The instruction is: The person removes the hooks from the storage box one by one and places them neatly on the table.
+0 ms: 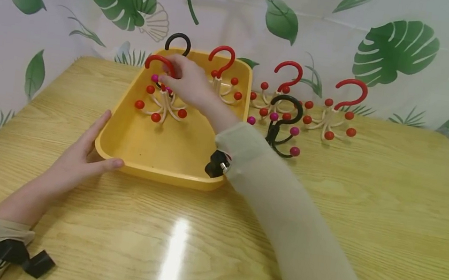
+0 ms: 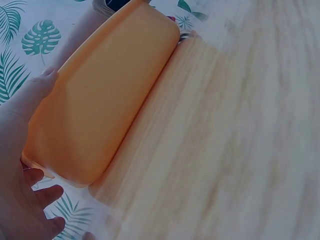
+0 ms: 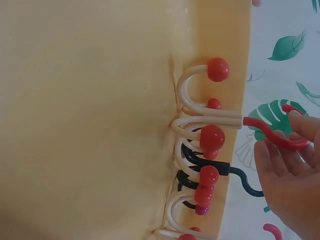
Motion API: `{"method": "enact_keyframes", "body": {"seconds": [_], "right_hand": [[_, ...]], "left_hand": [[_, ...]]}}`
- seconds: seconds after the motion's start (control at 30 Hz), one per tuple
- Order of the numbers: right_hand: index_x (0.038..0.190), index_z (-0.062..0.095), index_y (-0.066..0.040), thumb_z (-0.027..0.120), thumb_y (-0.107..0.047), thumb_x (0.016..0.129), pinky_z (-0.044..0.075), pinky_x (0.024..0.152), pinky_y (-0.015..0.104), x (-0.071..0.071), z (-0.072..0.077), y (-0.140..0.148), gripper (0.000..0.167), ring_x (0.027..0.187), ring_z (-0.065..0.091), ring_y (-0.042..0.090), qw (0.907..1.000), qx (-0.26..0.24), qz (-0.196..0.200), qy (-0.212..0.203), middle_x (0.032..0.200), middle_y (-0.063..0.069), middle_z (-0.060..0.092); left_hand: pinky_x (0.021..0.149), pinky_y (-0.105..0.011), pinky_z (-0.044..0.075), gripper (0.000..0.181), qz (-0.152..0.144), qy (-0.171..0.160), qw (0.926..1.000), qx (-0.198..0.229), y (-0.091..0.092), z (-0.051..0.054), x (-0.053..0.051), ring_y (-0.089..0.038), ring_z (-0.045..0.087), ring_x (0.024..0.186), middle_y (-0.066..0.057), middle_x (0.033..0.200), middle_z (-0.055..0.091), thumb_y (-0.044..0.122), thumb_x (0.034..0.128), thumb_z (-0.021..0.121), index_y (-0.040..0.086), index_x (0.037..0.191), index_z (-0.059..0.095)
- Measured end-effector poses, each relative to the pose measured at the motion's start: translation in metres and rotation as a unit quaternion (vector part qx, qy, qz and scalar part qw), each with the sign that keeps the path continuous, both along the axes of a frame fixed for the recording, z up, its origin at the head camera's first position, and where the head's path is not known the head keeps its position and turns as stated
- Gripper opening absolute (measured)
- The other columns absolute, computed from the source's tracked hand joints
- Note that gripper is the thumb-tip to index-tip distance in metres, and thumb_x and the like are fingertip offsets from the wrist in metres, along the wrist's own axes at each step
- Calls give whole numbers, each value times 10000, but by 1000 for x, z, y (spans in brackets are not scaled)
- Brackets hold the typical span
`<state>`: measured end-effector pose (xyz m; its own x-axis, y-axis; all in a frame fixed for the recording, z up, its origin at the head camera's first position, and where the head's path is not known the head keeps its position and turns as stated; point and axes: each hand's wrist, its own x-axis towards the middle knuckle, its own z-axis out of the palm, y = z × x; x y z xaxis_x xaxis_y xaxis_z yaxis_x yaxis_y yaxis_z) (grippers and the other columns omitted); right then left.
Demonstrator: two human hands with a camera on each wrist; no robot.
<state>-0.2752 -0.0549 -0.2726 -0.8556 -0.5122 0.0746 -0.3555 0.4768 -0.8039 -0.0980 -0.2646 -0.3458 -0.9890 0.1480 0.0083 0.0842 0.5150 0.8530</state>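
Beige sleeve (image 1: 294, 225) nearest; right grip (image 1: 191, 81) pinches the red hook (image 1: 161, 58) of a cream rack (image 1: 165, 104) in the yellow tub (image 1: 160, 178); probably light, stiff and slick, the rack is best held by that hook; left grip (image 1: 75, 158), spread wide, touches the tub

- No letters, numbers or brands could be read on the yellow tray (image 1: 160, 175) at left.
- None could be read on the hangers (image 1: 329, 118), left or right.
- The far wall (image 1: 327, 40) and the table (image 1: 368, 215) bore no readable signs.
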Motion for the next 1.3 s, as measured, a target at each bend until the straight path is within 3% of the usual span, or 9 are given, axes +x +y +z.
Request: {"method": "enact_keyframes", "body": {"seconds": [0.53, 0.77, 1.3], "right_hand": [[1171, 600, -93, 629, -124, 924, 472, 840, 144, 0, -3, -1, 250, 983, 581, 121, 9991, -76, -308, 276, 1109, 7, 649], [1161, 619, -112, 650, -136, 910, 479, 829, 145, 4, 2, 2, 254, 978, 595, 106, 9982, -287, -406, 328, 1070, -18, 668], [1115, 634, -52, 676, -121, 887, 484, 842, 160, 16, 23, 16, 242, 957, 637, 106, 9903, -1034, 48, 923, 1027, 28, 692]], "left_hand": [[1114, -582, 89, 1008, 2, -23, 10000, 3, 0, 0, -1, -342, 85, 1432, -37, 1594, -13, 224, 868, 715, 345, 1529, -35], [1117, -564, 123, 998, 61, -127, 9999, 6, 1, 1, 0, -313, 98, 1435, 0, 1593, -9, 241, 874, 710, 364, 1525, -35], [1100, -620, 57, 977, 35, -26, 9999, -99, 3, 0, 0, -317, 40, 1440, -9, 1594, 17, 296, 871, 709, 384, 1523, -13]]}}
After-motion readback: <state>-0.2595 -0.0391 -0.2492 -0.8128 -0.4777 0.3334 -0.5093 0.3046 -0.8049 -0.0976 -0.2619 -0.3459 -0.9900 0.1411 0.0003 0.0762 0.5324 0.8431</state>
